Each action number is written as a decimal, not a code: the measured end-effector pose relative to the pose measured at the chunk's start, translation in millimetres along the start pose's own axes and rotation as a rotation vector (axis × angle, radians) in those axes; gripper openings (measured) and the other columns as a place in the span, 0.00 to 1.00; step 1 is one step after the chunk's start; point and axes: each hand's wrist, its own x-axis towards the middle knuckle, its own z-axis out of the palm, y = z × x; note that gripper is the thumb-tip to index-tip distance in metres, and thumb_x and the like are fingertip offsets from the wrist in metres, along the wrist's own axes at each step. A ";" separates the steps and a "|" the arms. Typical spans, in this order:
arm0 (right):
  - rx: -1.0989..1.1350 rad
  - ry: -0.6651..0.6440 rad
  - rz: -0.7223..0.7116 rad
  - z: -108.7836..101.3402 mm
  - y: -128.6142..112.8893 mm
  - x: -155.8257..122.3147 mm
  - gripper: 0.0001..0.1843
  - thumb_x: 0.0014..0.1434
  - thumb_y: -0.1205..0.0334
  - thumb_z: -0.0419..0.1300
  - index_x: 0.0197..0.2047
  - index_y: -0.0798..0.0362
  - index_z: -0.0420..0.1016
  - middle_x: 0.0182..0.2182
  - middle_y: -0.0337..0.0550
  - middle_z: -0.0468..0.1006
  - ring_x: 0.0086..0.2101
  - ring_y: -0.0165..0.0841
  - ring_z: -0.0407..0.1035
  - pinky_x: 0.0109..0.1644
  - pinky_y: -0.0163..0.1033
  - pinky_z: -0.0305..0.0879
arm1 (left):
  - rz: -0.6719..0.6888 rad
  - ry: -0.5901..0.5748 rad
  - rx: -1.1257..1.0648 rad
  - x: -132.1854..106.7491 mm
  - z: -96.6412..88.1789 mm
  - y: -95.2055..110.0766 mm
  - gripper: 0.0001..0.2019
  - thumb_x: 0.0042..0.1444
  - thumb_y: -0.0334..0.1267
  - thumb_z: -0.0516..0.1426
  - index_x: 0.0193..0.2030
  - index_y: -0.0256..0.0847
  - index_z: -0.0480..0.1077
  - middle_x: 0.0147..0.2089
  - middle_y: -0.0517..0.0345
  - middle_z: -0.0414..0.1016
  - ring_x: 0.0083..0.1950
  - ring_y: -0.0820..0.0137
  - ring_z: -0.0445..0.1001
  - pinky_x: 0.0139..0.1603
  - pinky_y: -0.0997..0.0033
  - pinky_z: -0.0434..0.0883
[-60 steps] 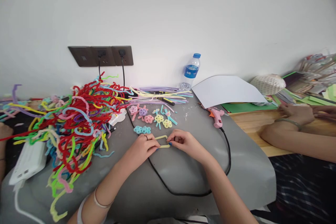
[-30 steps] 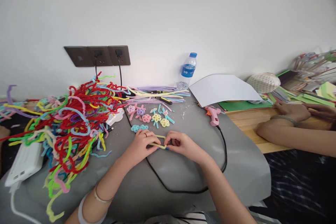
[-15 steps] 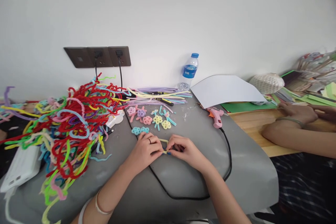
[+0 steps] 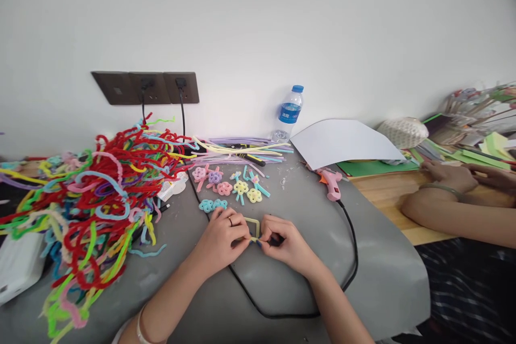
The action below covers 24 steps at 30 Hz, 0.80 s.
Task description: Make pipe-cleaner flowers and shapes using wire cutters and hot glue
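Observation:
A pale yellow pipe cleaner (image 4: pixel 253 222) bent into a small loop lies on the grey sheet (image 4: pixel 282 279) between my hands. My left hand (image 4: pixel 223 236), a ring on one finger, pinches its near left part. My right hand (image 4: pixel 285 242) pinches its near right end, fingers curled shut. The two hands almost touch. Just beyond them lie several small finished pipe-cleaner flowers (image 4: pixel 226 187) in pink, purple, yellow and blue.
A big tangle of coloured pipe cleaners (image 4: pixel 92 199) fills the left. Straight pipe cleaners (image 4: pixel 242 146), a water bottle (image 4: pixel 287 113), white paper (image 4: pixel 346 142) and a pink glue gun (image 4: pixel 330 184) with black cord (image 4: pixel 350 258) lie behind. Another person's arms (image 4: pixel 451 199) rest on the wooden table at right.
The yellow pipe cleaner's wide loop has been squeezed into a smaller one, and my hands have drawn closer together and nearer to me. The other person's arms barely moved.

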 end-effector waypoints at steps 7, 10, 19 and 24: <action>0.032 -0.048 0.034 -5.0 -1.1 1.3 0.09 0.62 0.63 0.62 0.29 0.52 0.72 0.29 0.39 0.68 0.27 0.29 0.58 0.30 0.35 0.52 | 0.011 0.059 -0.016 -3.0 1.7 -1.8 0.02 0.61 0.34 0.61 0.36 0.46 0.74 0.39 0.63 0.80 0.46 0.66 0.72 0.54 0.59 0.56; 0.046 -0.056 0.038 -6.2 -2.1 1.0 0.07 0.61 0.64 0.63 0.31 0.52 0.73 0.29 0.38 0.69 0.27 0.28 0.57 0.30 0.35 0.52 | 0.033 0.065 -0.010 -2.8 2.2 -1.9 0.06 0.62 0.34 0.59 0.34 0.45 0.74 0.39 0.63 0.79 0.45 0.68 0.71 0.54 0.60 0.55; 0.083 -0.108 0.080 -9.9 -3.4 1.6 0.08 0.58 0.74 0.59 0.33 0.52 0.74 0.31 0.36 0.69 0.28 0.27 0.57 0.31 0.33 0.53 | 0.056 0.088 -0.042 -2.2 2.3 0.1 0.06 0.62 0.30 0.58 0.34 0.45 0.72 0.39 0.64 0.78 0.44 0.69 0.70 0.53 0.62 0.54; 0.108 -0.110 0.078 -9.6 -5.4 2.9 0.05 0.60 0.70 0.61 0.33 0.52 0.74 0.31 0.37 0.70 0.27 0.27 0.57 0.30 0.34 0.52 | 0.073 0.071 -0.060 -2.3 1.9 0.6 0.07 0.63 0.30 0.57 0.34 0.44 0.72 0.38 0.64 0.76 0.43 0.70 0.69 0.53 0.62 0.54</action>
